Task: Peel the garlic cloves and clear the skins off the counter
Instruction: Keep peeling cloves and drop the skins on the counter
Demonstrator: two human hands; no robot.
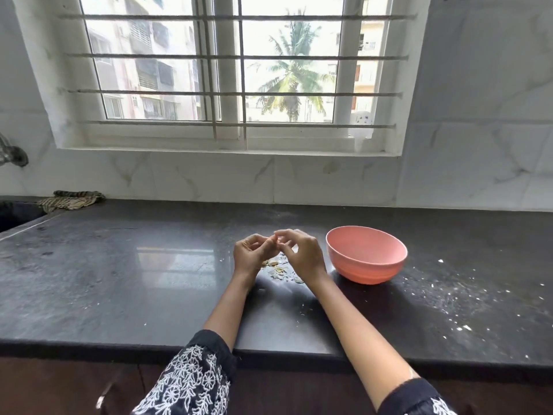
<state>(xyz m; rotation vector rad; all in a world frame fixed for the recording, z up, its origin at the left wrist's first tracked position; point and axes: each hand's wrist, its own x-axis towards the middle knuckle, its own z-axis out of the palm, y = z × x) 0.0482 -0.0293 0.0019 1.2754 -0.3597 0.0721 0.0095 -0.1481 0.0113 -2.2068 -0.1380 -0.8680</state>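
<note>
My left hand (250, 255) and my right hand (300, 253) meet above the black counter (149, 283), fingers curled toward each other. Between their fingertips is a small pale garlic clove (277, 239), pinched by both hands and mostly hidden by the fingers. Under the hands lies a small heap of pale garlic skins (279, 270) on the counter. A pink bowl (366, 252) stands just right of my right hand; its inside is not visible from here.
White flecks (466, 307) are scattered over the counter's right side. A striped cloth (70, 200) lies at the back left beside a sink edge (18, 215). A barred window and marble wall stand behind the counter.
</note>
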